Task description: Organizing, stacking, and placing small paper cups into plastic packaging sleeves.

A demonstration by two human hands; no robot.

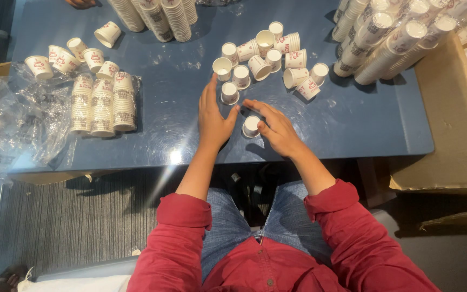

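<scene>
Gathering loose paper cups (251, 126) on the blue surface (352, 119): left hand (213, 120) spread flat, right hand (277, 128) spread beside one cup, gripping nothing.

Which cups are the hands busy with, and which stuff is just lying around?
In use:
left hand
right hand
cup by the right hand
cup above the left hand
loose cups

Lying about:
stacked cups
plastic wrap
cup sleeves
cardboard box
</scene>
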